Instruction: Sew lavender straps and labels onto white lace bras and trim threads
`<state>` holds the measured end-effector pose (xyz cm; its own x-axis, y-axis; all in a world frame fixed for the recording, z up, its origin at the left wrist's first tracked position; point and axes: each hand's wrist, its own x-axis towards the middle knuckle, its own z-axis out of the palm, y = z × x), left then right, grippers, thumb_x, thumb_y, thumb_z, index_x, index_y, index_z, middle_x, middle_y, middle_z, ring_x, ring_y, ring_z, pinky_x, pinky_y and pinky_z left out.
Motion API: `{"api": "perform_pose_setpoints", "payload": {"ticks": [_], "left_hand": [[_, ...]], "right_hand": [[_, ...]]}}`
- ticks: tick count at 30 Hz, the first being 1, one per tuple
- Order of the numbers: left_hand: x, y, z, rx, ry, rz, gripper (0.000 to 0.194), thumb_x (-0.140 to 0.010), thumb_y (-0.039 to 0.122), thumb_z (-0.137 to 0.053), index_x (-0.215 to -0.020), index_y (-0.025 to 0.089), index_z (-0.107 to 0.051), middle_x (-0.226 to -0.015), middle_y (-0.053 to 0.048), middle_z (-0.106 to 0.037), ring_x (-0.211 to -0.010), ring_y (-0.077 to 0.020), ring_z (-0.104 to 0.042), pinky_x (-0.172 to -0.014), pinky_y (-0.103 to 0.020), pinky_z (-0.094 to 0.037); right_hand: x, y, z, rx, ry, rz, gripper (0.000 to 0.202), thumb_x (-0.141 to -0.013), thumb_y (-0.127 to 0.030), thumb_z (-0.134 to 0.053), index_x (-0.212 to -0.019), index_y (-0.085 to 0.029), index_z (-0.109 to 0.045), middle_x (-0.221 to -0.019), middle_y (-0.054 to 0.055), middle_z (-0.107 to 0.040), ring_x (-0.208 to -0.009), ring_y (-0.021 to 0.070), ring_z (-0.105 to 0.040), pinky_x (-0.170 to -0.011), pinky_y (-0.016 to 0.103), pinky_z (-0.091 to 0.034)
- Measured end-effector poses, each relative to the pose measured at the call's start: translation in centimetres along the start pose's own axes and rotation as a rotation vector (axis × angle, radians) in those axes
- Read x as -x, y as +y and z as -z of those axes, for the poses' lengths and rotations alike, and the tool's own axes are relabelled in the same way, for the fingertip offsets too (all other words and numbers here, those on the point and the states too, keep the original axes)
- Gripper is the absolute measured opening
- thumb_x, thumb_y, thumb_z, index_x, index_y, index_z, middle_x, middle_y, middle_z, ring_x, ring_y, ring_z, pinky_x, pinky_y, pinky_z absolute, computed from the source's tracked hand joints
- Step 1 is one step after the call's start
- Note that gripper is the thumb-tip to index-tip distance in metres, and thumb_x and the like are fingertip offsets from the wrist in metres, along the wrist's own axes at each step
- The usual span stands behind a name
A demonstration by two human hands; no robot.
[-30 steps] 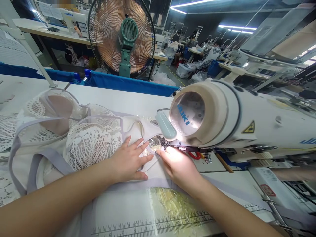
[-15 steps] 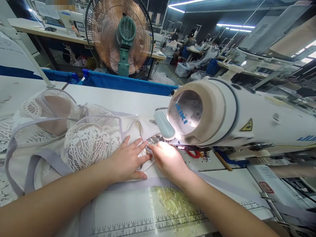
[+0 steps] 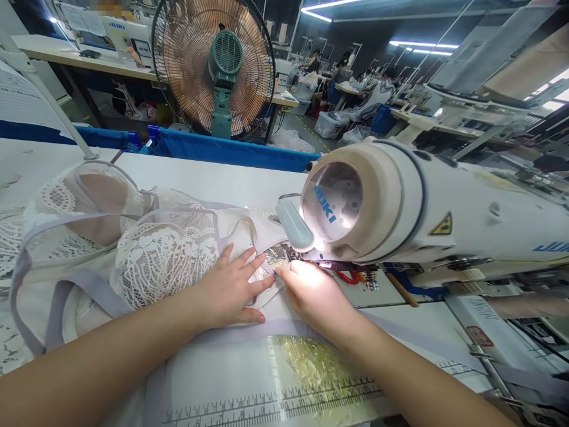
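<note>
The left hand [image 3: 235, 287] is spread flat on the white lacy bra [image 3: 166, 261] on the tabletop [image 3: 213, 185]. The right hand [image 3: 316, 292] touches its cloth by the sewing machine [image 3: 400, 204], fingers together; I can't tell if they pinch. A big fan [image 3: 226, 62] stands past the far edge.

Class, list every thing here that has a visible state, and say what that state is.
Lace-cupped garment, lying loosely, straps looped
Left hand, fingers spread on garment
Right hand, fingers drawn together beside sewing machine
Fan, upright; spinning unclear
Ceiling lights, lit
</note>
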<state>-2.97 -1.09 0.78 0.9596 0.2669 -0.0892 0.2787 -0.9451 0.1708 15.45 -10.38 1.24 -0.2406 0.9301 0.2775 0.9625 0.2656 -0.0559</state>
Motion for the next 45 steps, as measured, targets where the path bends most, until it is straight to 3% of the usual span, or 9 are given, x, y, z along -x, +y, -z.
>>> {"api": "perform_pose_setpoints", "payload": {"ticks": [5,11,20,26,30,36,41,45], "left_hand": [[0.0,0.1,0.0,0.009,-0.002,0.002,0.066,-0.082,0.065,-0.041,-0.136,0.028,-0.038,-0.149,-0.017,-0.021,-0.137,-0.0379,-0.015,-0.104,-0.065,-0.008],[-0.1,0.1,0.2,0.013,-0.019,0.007,0.063,-0.082,0.063,-0.043,-0.133,0.027,-0.042,-0.148,-0.017,-0.023,-0.137,-0.0385,-0.015,-0.103,-0.066,-0.009],[-0.1,0.2,0.2,0.009,-0.019,0.02,0.066,-0.082,0.065,-0.042,-0.137,0.03,-0.037,-0.149,-0.015,-0.021,-0.137,-0.0372,-0.016,-0.105,-0.063,-0.009],[0.0,0.1,0.0,-0.001,0.008,0.012,0.066,-0.082,0.066,-0.04,-0.136,0.03,-0.038,-0.149,-0.013,-0.022,-0.136,-0.0375,-0.018,-0.105,-0.063,-0.008],[0.0,0.0,-0.1,-0.017,0.01,0.006,0.065,-0.082,0.066,-0.039,-0.134,0.029,-0.041,-0.149,-0.014,-0.024,-0.137,-0.0368,-0.017,-0.105,-0.063,-0.009],[-0.2,0.1,0.0,-0.011,-0.005,0.018,0.066,-0.082,0.066,-0.039,-0.137,0.03,-0.036,-0.149,-0.015,-0.022,-0.137,-0.0371,-0.016,-0.104,-0.064,-0.009],[-0.2,0.2,0.1,0.006,-0.024,0.028,0.066,-0.081,0.066,-0.041,-0.137,0.031,-0.036,-0.15,-0.014,-0.021,-0.137,-0.0364,-0.016,-0.105,-0.063,-0.009],[-0.1,0.1,0.1,0.007,-0.025,0.025,0.066,-0.082,0.065,-0.041,-0.137,0.031,-0.035,-0.15,-0.014,-0.02,-0.137,-0.0363,-0.015,-0.105,-0.063,-0.008]], "right_hand": [[-0.1,-0.1,-0.3,0.003,0.072,0.003,0.027,-0.082,-0.01,-0.041,-0.096,-0.013,-0.064,-0.07,0.006,-0.058,-0.064,0.0169,-0.05,-0.055,0.026,-0.038],[-1.3,-0.4,-1.8,0.046,0.045,-0.017,0.025,-0.083,-0.011,-0.041,-0.088,-0.013,-0.065,-0.063,0.004,-0.051,-0.057,0.0161,-0.043,-0.05,0.026,-0.031],[0.4,0.0,1.2,-0.002,-0.09,-0.031,0.026,-0.078,-0.006,-0.041,-0.089,-0.015,-0.063,-0.07,0.005,-0.055,-0.063,0.0164,-0.049,-0.053,0.025,-0.036],[0.0,0.2,-0.1,-0.011,-0.011,0.01,0.029,-0.082,-0.009,-0.041,-0.101,-0.014,-0.063,-0.073,0.006,-0.058,-0.067,0.0169,-0.051,-0.054,0.025,-0.038],[-0.5,0.1,-1.0,0.045,0.008,0.043,0.028,-0.081,-0.008,-0.041,-0.095,-0.014,-0.064,-0.067,0.004,-0.055,-0.061,0.016,-0.046,-0.051,0.026,-0.035],[0.1,0.2,0.2,0.051,-0.063,0.051,0.024,-0.078,-0.004,-0.041,-0.083,-0.015,-0.062,-0.067,0.004,-0.053,-0.061,0.0154,-0.045,-0.051,0.025,-0.033],[0.8,0.5,1.4,0.03,-0.084,0.03,0.026,-0.077,-0.006,-0.041,-0.089,-0.015,-0.062,-0.069,0.004,-0.054,-0.063,0.0159,-0.047,-0.052,0.024,-0.036],[0.5,0.6,1.0,0.023,-0.085,0.02,0.027,-0.079,-0.007,-0.042,-0.096,-0.014,-0.062,-0.071,0.005,-0.055,-0.063,0.0161,-0.048,-0.052,0.025,-0.037]]}}
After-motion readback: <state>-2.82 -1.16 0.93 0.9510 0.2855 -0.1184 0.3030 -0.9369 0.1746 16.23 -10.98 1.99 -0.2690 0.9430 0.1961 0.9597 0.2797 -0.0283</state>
